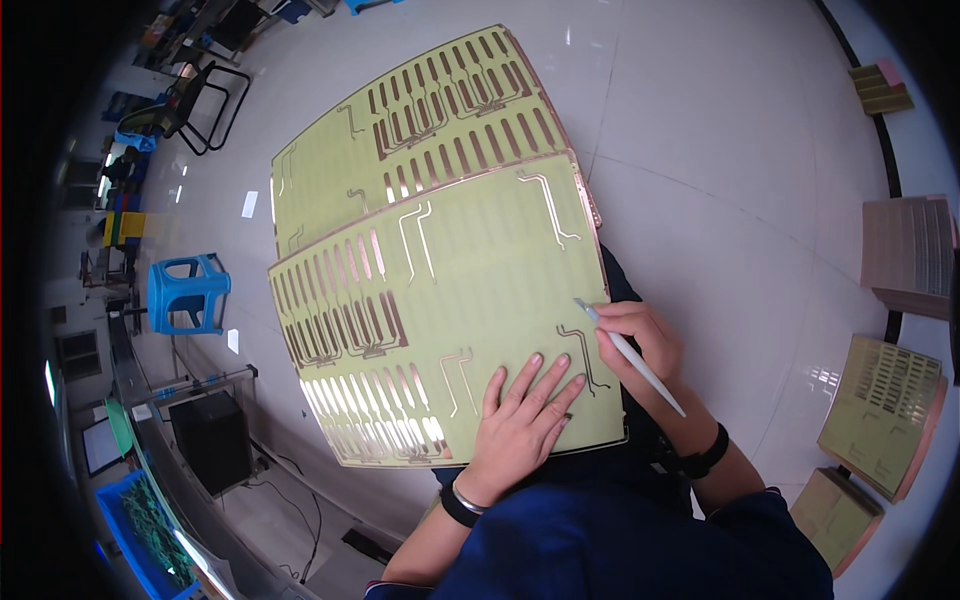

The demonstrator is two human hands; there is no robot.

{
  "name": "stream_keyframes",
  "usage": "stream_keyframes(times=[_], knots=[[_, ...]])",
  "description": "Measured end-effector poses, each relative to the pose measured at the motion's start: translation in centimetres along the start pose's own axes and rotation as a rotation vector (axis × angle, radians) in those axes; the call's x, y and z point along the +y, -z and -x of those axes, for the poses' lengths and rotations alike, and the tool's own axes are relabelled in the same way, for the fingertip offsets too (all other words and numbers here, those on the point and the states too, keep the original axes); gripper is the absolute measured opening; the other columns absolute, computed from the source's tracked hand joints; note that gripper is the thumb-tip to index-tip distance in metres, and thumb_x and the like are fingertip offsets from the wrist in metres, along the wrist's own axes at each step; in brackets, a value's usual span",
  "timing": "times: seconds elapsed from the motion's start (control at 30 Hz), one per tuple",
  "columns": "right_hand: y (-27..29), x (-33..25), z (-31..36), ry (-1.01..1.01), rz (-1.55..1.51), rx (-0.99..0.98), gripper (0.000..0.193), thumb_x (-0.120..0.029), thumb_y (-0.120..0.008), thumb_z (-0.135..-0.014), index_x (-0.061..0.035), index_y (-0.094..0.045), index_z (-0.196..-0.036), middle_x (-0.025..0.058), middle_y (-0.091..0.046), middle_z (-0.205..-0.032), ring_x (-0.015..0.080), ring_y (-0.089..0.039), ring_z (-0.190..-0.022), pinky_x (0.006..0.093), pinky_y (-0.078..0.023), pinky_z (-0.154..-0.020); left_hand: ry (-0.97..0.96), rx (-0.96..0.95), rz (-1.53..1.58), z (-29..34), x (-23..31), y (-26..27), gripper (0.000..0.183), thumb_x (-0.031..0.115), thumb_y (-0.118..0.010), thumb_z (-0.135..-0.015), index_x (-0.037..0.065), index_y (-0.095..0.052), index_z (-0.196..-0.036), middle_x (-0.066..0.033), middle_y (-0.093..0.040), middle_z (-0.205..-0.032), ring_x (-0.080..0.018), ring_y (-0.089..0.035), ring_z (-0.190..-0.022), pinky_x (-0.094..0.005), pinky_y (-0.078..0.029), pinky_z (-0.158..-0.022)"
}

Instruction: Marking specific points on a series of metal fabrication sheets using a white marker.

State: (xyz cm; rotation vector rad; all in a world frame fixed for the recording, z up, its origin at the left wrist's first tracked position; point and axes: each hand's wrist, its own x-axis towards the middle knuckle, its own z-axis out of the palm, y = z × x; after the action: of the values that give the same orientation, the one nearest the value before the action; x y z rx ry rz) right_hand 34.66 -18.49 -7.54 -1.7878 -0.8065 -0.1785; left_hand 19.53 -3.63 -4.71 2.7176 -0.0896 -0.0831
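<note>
A large yellow-green circuit board panel (480, 300) with copper traces lies across my lap. Beyond its far edge shows a second similar panel (320, 180), partly covered by the near one. My left hand (520, 420) rests flat on the near panel, fingers spread, close to two thin bent traces. In my right hand (645, 340) is a slim pale craft knife (645, 368), held like a pen. Its tip points at the bare green surface near the panel's right side, above another bent trace; whether it touches cannot be made out.
Along the right wall stand stacked brown boards (905, 245) and more panels (880, 410) leaning there. A blue plastic stool (188, 293) is on the tiled floor at left, with a black chair (195, 105) farther off. At lower left are a black box (210, 440) and a blue bin (140, 530).
</note>
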Motion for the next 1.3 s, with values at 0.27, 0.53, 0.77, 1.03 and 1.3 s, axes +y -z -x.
stream_keyframes(times=[0.27, 0.53, 0.77, 1.03, 1.3], knots=[[-0.16, 0.60, 0.52, -0.001, -0.039, 0.018, 0.023, 0.008, -0.074, -0.076, -0.0011, -0.062, -0.093, 0.0132, -0.070, -0.095, 0.0262, -0.071, -0.082, 0.0319, -0.058, -0.071, -0.007, 0.026, 0.028, 0.13, -0.22, -0.34, 0.052, 0.020, -0.067, -0.087, 0.024, -0.059, -0.138, -0.0028, -0.048, -0.150, -0.0276, -0.037, -0.143, -0.0499, -0.016, -0.119], [-0.28, 0.34, 0.44, -0.005, -0.023, 0.037, 0.023, 0.009, -0.074, -0.076, -0.0010, -0.062, -0.092, 0.0131, -0.070, -0.094, 0.0260, -0.071, -0.082, 0.0316, -0.058, -0.071, 0.000, 0.039, 0.035, 0.04, -0.18, -0.40, 0.050, 0.020, -0.066, -0.088, 0.023, -0.060, -0.137, -0.0029, -0.049, -0.150, -0.0276, -0.039, -0.142, -0.0493, -0.017, -0.118], [-0.95, 0.71, 0.30, 0.005, -0.021, 0.081, 0.024, 0.010, -0.074, -0.075, -0.0012, -0.063, -0.093, 0.0129, -0.070, -0.094, 0.0267, -0.071, -0.082, 0.0319, -0.058, -0.072, 0.008, 0.047, 0.036, 0.03, -0.15, -0.33, 0.051, 0.018, -0.067, -0.086, 0.023, -0.061, -0.136, -0.0028, -0.050, -0.149, -0.0276, -0.039, -0.142, -0.0494, -0.018, -0.118], [-0.41, 0.79, 0.61, 0.005, -0.048, 0.056, 0.022, 0.010, -0.073, -0.075, -0.0013, -0.062, -0.091, 0.0127, -0.070, -0.094, 0.0263, -0.071, -0.082, 0.0306, -0.057, -0.070, 0.005, 0.088, 0.092, 0.15, -0.41, -0.60, 0.049, 0.011, -0.068, -0.084, 0.023, -0.065, -0.132, -0.0015, -0.054, -0.145, -0.0270, -0.043, -0.139, -0.0500, -0.021, -0.117], [-0.58, 0.79, 0.49, -0.024, -0.071, 0.063, 0.023, 0.009, -0.074, -0.075, -0.0011, -0.062, -0.091, 0.0132, -0.070, -0.093, 0.0263, -0.071, -0.082, 0.0312, -0.058, -0.071, 0.004, 0.083, 0.083, 0.15, -0.42, -0.63, 0.049, 0.012, -0.067, -0.084, 0.023, -0.064, -0.132, -0.0014, -0.053, -0.146, -0.0267, -0.042, -0.140, -0.0499, -0.021, -0.118]])
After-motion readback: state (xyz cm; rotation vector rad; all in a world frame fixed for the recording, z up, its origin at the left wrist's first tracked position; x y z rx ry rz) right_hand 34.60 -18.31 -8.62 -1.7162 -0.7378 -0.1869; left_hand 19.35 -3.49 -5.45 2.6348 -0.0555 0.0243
